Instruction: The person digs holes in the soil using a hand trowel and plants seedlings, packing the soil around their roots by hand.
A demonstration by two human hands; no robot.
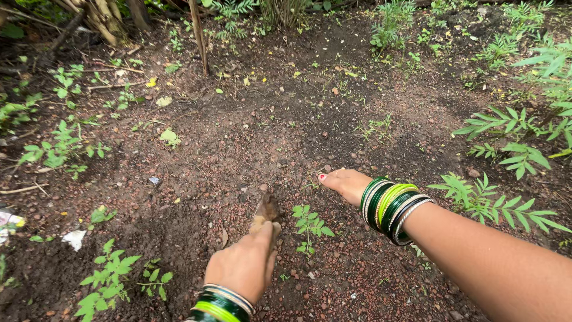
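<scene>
My left hand (243, 265), with green bangles on the wrist, grips a small digging tool (266, 212). Its thumb lies along the handle, and the muddy blade points into the dark soil (286, 125). My right hand (345, 183) reaches in from the right with a stack of green and silver bangles (390, 209) on the wrist. Its fingertips rest on the ground beside a tiny sprout (311, 186); the fingers are tucked under, so their grip is hidden. A small leafy weed (310, 226) stands between the two hands.
Bare, pebbly soil spreads ahead. Leafy weeds (110, 280) grow at the lower left and feathery plants (512, 149) at the right. A thin stem (199, 36) and roots rise at the back. White scraps of litter (74, 238) lie at the left.
</scene>
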